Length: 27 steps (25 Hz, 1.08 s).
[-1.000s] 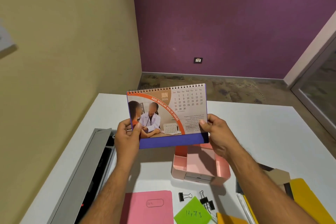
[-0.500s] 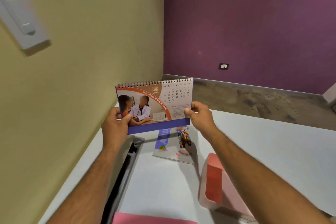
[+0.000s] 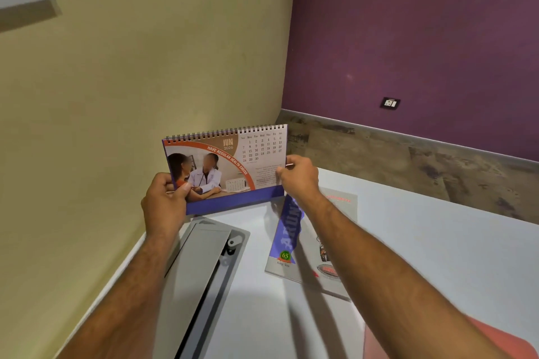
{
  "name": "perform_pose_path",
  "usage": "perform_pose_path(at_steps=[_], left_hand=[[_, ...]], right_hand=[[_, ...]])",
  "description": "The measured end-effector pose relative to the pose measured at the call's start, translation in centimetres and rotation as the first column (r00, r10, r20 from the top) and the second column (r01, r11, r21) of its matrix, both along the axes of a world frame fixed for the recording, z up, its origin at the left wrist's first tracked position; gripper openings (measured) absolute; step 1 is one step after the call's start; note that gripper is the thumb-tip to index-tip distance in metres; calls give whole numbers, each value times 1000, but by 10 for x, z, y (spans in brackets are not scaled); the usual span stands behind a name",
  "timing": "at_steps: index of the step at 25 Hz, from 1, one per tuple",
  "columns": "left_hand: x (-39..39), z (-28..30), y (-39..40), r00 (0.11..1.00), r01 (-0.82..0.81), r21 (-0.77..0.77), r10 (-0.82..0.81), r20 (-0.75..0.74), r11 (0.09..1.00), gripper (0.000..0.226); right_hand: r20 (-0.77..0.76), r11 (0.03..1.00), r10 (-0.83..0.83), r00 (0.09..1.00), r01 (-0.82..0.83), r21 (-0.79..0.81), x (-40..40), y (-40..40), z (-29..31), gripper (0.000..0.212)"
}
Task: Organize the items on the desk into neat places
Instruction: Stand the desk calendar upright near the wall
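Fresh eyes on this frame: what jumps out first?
The spiral-bound desk calendar, open to JUN 2026, held up over the far left corner of the white desk: left hand grips its lower left corner, right hand pinches its right edge. Next, the purple wall behind, and a booklet lying flat under the right forearm.

One desk calendar [image 3: 226, 166], one notebook [image 3: 310, 245], one pink tray [image 3: 501, 344], one cable hatch [image 3: 204, 265], two hands.
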<state>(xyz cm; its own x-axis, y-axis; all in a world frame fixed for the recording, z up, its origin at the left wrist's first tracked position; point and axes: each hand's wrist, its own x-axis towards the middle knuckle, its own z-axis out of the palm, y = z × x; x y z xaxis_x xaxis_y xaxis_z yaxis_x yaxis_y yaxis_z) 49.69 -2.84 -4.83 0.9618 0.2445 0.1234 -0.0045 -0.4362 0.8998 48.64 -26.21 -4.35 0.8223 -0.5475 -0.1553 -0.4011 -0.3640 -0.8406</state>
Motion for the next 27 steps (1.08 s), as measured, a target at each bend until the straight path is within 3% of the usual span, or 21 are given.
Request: perform_pose_path(at_steps=[5,12,17,21,27], left_hand=[[17,-31,11,997,-43,14,43,-62,999,12],[25,-36,-9,993,71,28,-68,-94,997,13],[24,-39,-13,970,159,130,-131,-202,979,20],[22,-34,-14,973,171,171,-139,-182,970,19],[18,-36,-13,963,188,111,-160,-219,976,27]], right_hand=[[1,998,67,998,-67,9,14,11,-20,29],[-15,999,36,999,-35,24,14,-7,-22,32],[-118,987,152,981,-145,67,11,-11,-25,35],[-136,980,181,974,-168,104,14,-9,-24,35],[-168,976,192,967,-170,137,13,-4,-31,37]])
